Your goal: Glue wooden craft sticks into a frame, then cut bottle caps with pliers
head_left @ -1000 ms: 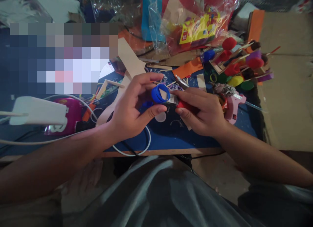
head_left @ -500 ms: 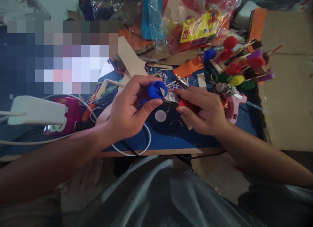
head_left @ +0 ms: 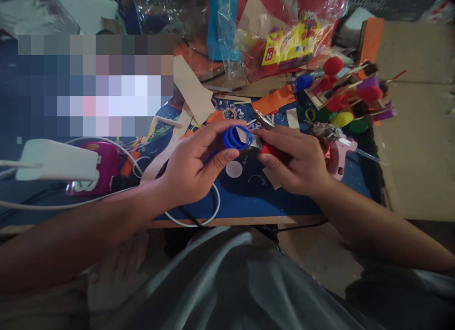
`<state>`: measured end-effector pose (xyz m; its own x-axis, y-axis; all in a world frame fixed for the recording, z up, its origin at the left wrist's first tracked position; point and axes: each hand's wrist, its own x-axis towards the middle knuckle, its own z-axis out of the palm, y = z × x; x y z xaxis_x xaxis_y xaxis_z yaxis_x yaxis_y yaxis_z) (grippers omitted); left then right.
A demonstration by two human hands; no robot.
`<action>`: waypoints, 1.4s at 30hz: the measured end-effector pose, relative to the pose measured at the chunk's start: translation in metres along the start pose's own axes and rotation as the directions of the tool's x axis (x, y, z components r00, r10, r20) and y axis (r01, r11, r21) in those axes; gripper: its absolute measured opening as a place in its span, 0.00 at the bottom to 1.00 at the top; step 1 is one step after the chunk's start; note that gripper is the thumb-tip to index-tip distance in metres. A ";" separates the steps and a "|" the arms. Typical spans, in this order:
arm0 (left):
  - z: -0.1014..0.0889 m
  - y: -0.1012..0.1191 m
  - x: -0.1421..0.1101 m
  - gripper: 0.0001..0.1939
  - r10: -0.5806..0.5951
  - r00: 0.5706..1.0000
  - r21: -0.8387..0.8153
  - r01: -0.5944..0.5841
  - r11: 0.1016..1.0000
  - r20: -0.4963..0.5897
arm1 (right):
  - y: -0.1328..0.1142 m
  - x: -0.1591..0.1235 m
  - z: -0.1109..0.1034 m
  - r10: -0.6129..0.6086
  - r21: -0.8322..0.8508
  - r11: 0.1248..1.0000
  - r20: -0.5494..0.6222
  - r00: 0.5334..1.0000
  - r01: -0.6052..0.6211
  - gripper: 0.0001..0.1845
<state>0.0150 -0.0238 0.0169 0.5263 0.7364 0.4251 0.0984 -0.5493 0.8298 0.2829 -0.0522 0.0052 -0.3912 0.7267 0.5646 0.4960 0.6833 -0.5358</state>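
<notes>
My left hand (head_left: 194,161) pinches a blue plastic cap (head_left: 231,139) between thumb and fingers, its round opening facing me. In my right hand (head_left: 296,157) is a red-handled utility knife (head_left: 266,149), gripped near its metal head. The pale blade reaches inside the cap's rim, and a narrow blue band shows along that edge. Both hands are close together above the blue tabletop (head_left: 245,204). Beneath the cap lies a small white disc (head_left: 234,169).
A pink glue gun (head_left: 341,157) rests right of my hand, below a cluster of colourful caps and sticks (head_left: 350,95). Left are a white charger (head_left: 59,159) with looping cables and a magenta device (head_left: 106,166). Orange strips (head_left: 273,100), paper pieces and plastic bags lie farther back.
My left hand has shifted slightly right with the cap, closer to the right hand. The cap has turned, the blade sits deeper in it, and a separate blue band now shows.
</notes>
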 end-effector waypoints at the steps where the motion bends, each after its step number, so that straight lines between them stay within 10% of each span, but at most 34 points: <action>1: 0.001 -0.002 -0.001 0.22 -0.012 1.000 -0.013 0.012 1.000 -0.006 | 0.000 0.000 0.000 0.001 -0.001 1.000 0.000 1.000 -0.001 0.22; 21: 0.006 -0.015 0.003 0.14 0.023 0.991 -0.144 -0.042 0.989 -0.128 | -0.003 0.001 -0.001 0.008 -0.005 1.000 0.020 1.000 -0.008 0.22; 42: 0.005 -0.002 -0.001 0.17 -0.078 0.997 -0.172 0.075 0.982 -0.009 | 0.000 0.001 0.002 0.059 -0.021 0.998 -0.029 0.998 -0.059 0.19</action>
<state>0.0187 -0.0252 0.0127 0.5098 0.7803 0.3624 -0.0089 -0.4164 0.9091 0.2813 -0.0513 0.0047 -0.3387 0.7632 0.5503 0.5349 0.6373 -0.5547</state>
